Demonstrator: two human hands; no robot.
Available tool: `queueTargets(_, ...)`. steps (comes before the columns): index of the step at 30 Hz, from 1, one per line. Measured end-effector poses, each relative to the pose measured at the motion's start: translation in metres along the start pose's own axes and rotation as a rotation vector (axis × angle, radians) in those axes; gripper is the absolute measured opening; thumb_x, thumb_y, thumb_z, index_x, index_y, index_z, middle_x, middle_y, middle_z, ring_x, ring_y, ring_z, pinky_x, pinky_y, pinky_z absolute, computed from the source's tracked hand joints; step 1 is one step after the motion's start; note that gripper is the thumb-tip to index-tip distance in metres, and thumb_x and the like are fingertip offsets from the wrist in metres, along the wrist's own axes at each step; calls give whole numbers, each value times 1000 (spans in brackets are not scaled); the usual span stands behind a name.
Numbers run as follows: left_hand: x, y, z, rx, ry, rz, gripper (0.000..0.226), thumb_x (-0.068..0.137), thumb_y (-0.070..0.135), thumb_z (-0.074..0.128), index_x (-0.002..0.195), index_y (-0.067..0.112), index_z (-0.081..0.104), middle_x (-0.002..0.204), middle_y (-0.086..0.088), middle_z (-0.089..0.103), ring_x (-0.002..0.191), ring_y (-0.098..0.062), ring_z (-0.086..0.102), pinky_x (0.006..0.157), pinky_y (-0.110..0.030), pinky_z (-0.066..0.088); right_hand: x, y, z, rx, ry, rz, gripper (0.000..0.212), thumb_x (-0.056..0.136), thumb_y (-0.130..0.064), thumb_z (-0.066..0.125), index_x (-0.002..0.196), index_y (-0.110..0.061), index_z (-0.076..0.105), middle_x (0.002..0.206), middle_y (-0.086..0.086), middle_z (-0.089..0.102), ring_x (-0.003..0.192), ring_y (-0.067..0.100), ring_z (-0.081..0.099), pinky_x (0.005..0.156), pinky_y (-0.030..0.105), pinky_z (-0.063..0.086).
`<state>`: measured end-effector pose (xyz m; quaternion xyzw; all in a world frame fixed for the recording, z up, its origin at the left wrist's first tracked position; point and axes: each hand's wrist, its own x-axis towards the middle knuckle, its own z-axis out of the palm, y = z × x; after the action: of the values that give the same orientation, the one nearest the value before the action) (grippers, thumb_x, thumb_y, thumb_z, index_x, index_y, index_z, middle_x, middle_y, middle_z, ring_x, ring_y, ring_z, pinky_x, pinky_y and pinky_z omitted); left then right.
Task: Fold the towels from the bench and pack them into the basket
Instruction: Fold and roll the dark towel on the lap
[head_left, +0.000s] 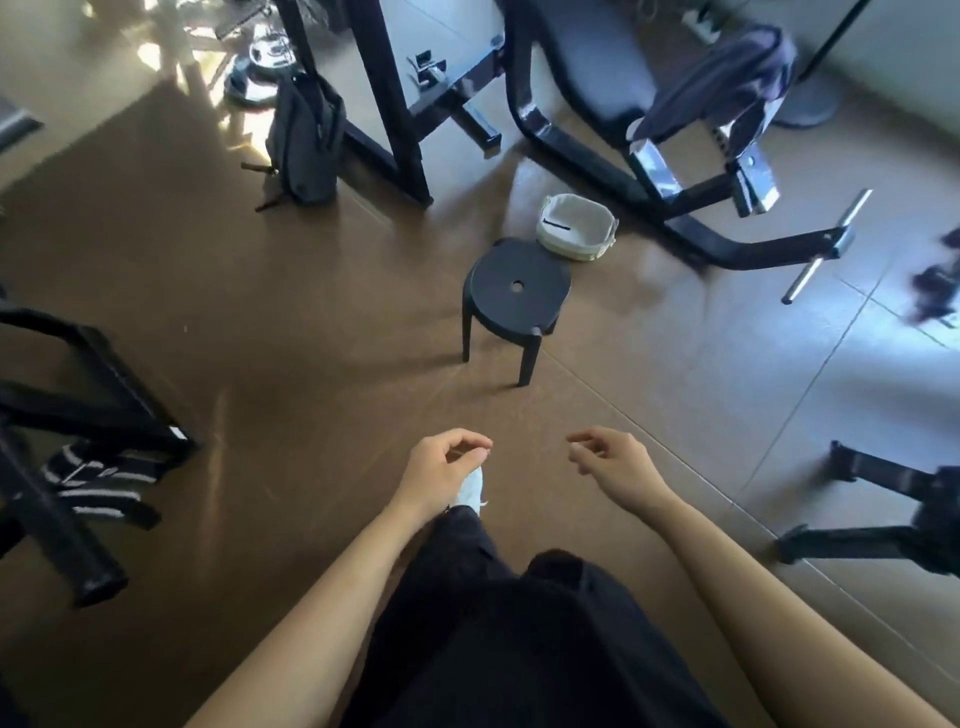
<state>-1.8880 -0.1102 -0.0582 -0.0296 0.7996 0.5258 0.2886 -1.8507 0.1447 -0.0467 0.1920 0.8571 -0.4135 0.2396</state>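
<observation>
A dark towel (727, 88) hangs over the padded black bench (597, 67) at the upper right. On the floor in front of the bench stands a white fabric basket (576, 228) with nothing visible inside. A black-and-white striped towel (98, 483) is draped on a black frame at the left. My left hand (441, 473) and my right hand (608, 462) hang low in front of me, fingers loosely curled, holding nothing. Both hands are far from the towels and the basket.
A round black stool (514, 286) stands just before the basket. A dark backpack (306, 140) leans against a black rack leg (400, 98). Gym equipment frames (893, 514) flank both sides. Brown floor lies between me and the stool.
</observation>
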Motion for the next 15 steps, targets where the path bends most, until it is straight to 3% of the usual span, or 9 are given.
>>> queueTargets(5, 131, 88, -30, 108, -117, 50, 14, 97, 18, 66, 104, 20, 78, 103, 4, 77, 101, -14, 69, 95, -32, 55, 87, -42, -74, 105, 80, 57, 19, 102, -22, 58, 116, -15, 69, 96, 3, 72, 87, 18, 69, 86, 36, 57)
queueTargets(8, 208, 140, -32, 158, -152, 79, 15, 98, 17, 65, 108, 17, 77, 107, 1, 76, 104, -17, 69, 97, -36, 56, 140, -48, -121, 184, 164, 100, 17, 102, -18, 59, 113, -14, 70, 96, 5, 73, 85, 20, 70, 76, 29, 54)
queueTargets(11, 281, 187, -26, 141, -166, 88, 16, 99, 11, 63, 109, 12, 75, 109, -5, 76, 99, -17, 70, 91, -32, 56, 201, -41, -164, 253, 199, 147, 17, 100, -16, 60, 113, -11, 70, 95, 6, 72, 85, 23, 70, 69, 23, 49)
queueTargets(15, 371, 251, -7, 140, -137, 74, 16, 100, 10, 62, 106, 15, 75, 104, -7, 77, 91, -15, 71, 81, -24, 55, 288, -32, -223, 298, 175, 155, 13, 98, -18, 62, 108, -19, 71, 96, 8, 74, 83, 24, 72, 73, 31, 52)
